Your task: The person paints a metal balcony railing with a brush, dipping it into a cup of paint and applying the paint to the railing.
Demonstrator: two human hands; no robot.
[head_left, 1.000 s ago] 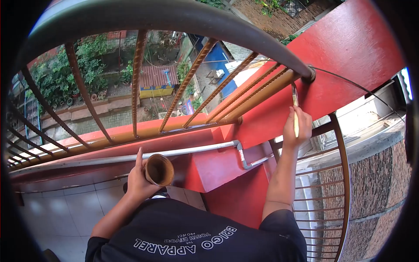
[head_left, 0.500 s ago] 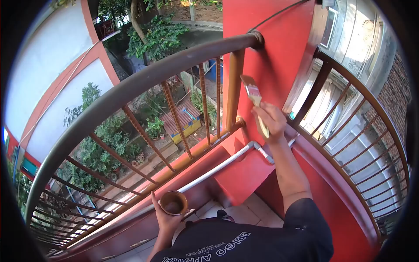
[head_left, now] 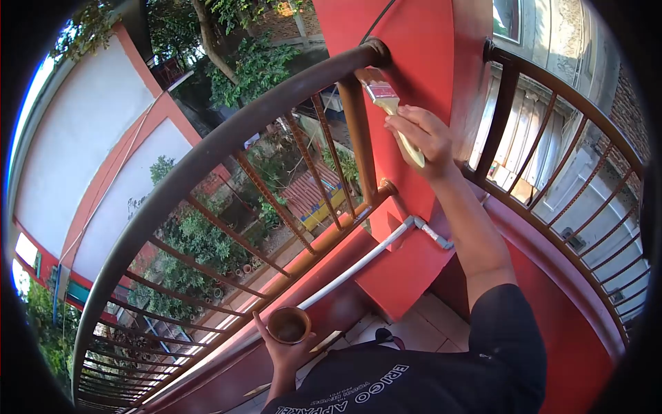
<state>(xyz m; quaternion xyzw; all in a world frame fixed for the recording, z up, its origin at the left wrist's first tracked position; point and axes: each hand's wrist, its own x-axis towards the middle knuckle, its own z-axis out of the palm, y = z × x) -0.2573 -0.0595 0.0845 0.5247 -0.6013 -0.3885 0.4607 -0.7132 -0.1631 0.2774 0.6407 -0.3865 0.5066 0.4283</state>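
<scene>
The right hand (head_left: pixel 424 138), nearer, grips a pale-handled flat paintbrush (head_left: pixel 387 102) slanting up-left toward the brown tubular handrail's end (head_left: pixel 360 59); the left hand (head_left: pixel 287 355) holds a round brown cup (head_left: pixel 289 326).

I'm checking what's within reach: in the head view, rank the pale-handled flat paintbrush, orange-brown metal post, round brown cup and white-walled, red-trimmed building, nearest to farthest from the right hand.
1. Paintbrush: held in the right hand.
2. Post: just left of that hand, under the handrail.
3. Cup: lower left, in the left hand.
4. Building: far left, beyond the handrail.
</scene>
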